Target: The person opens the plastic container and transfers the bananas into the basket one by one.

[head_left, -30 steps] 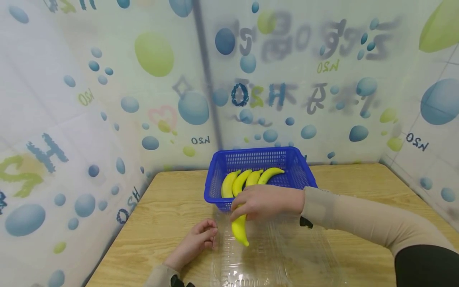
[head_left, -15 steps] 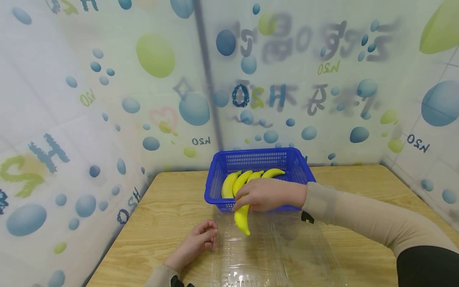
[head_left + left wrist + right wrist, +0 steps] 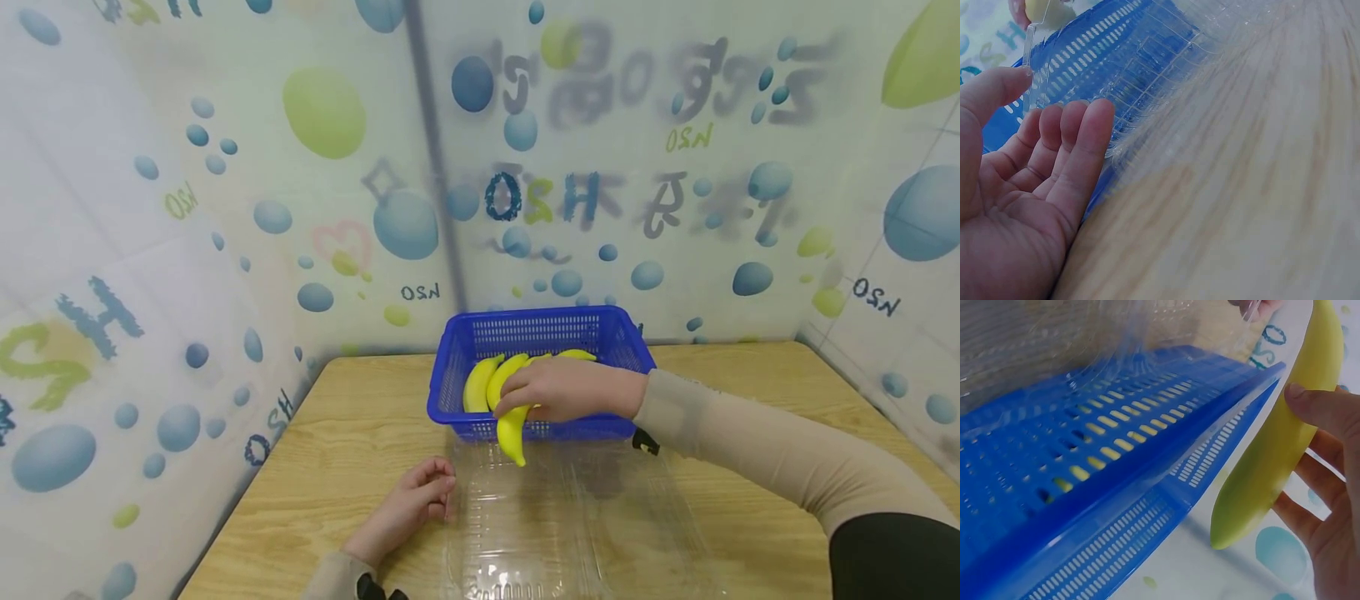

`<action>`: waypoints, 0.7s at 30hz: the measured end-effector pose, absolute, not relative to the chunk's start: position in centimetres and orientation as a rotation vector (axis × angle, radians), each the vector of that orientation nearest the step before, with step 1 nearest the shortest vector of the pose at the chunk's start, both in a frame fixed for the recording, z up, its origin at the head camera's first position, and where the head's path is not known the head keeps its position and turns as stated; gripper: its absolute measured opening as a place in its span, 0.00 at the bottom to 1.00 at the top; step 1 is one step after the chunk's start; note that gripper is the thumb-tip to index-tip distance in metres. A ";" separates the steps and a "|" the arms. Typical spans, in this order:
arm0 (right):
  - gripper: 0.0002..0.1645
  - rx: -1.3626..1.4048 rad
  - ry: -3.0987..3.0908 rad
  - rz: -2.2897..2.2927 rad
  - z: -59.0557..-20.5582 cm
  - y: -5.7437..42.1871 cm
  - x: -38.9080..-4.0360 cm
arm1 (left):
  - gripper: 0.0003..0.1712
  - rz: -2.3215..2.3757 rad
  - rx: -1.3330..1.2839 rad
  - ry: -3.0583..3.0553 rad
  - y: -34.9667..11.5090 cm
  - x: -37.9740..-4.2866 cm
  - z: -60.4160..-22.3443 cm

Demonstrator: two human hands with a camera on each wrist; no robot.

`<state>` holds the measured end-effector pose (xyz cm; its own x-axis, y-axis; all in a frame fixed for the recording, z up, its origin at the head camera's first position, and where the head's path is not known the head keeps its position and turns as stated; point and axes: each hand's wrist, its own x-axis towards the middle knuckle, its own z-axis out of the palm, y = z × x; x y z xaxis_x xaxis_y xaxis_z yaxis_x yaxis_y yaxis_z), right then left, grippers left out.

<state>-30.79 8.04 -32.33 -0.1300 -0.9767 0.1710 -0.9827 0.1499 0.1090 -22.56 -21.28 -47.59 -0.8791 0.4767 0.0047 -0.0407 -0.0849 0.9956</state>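
My right hand [image 3: 566, 387] holds a yellow banana [image 3: 512, 433] over the front rim of a blue plastic basket [image 3: 437, 379]. In the right wrist view the thumb lies on one side of this banana [image 3: 1279, 444] and the fingers on the other. Inside the basket several more bananas [image 3: 480, 385] lie side by side, partly covered by the right hand. A clear plastic container [image 3: 517, 508] lies in front of the basket. At its left edge, my left hand [image 3: 420, 500] pinches the rim between thumb and curled fingers, as the left wrist view shows of that hand [image 3: 1041, 181].
Everything stands on a wooden table [image 3: 360, 417]. A patterned curtain [image 3: 330, 200] with blue and green dots hangs close behind the basket and along both sides.
My right hand has moved away from me and slightly right with the banana, from above the clear container to the basket's front rim. The left hand has stayed in place.
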 end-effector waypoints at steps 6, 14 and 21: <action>0.22 1.874 -2.258 0.029 -32.4 8.6 -31.7 | 0.04 2.031 0.490 1.840 -21.3 -22.6 -47.7; 0.24 1.800 -2.320 0.042 -32.4 9.5 -32.8 | 0.03 2.019 0.488 1.855 -21.3 -22.7 -47.8; 0.22 1.751 -2.384 0.048 -32.8 10.2 -33.8 | 0.03 2.025 0.483 1.854 -21.3 -22.6 -47.8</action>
